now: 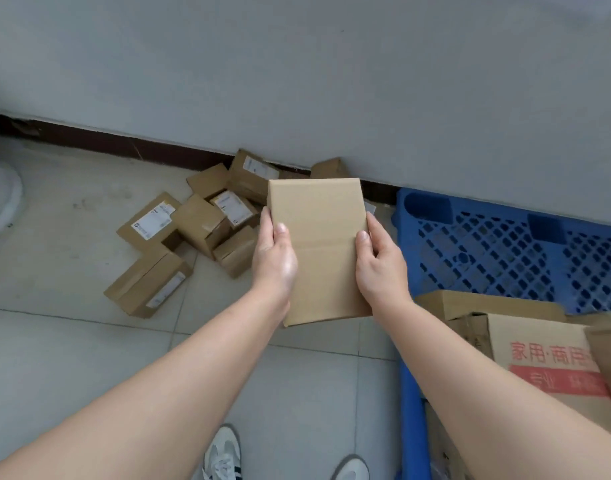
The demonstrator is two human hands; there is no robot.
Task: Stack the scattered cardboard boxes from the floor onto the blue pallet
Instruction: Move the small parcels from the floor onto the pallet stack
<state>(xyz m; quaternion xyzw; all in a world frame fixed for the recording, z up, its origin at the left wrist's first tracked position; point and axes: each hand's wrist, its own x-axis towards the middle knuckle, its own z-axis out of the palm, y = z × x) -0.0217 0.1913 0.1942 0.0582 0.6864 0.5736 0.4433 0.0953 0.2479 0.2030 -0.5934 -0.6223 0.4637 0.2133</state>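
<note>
Here, in the head view, a plain cardboard box (317,244) is held in the air in front of the person, above the tiled floor (72,341) and just left of the blue pallet (504,251). The left hand (274,258) grips the left edge of the box with the thumb laid on the upper face; the remaining fingers are hidden behind the box. The right hand (380,268) grips the right edge in the same manner. The box is tilted, with its broad face toward the camera. The scattered boxes (200,230) lie on the floor beyond and to the left of the held box, in a loose group near the dark baseboard (124,145) at the foot of the grey wall (297,81). They are tilted at various angles, they touch one another, and several carry white labels. The pallet lies at the right against the wall, with its open grid deck exposed. A large carton (546,355) with red printed characters rests on the near part of the pallet. Two white shoes (222,455) show at the bottom edge.
</note>
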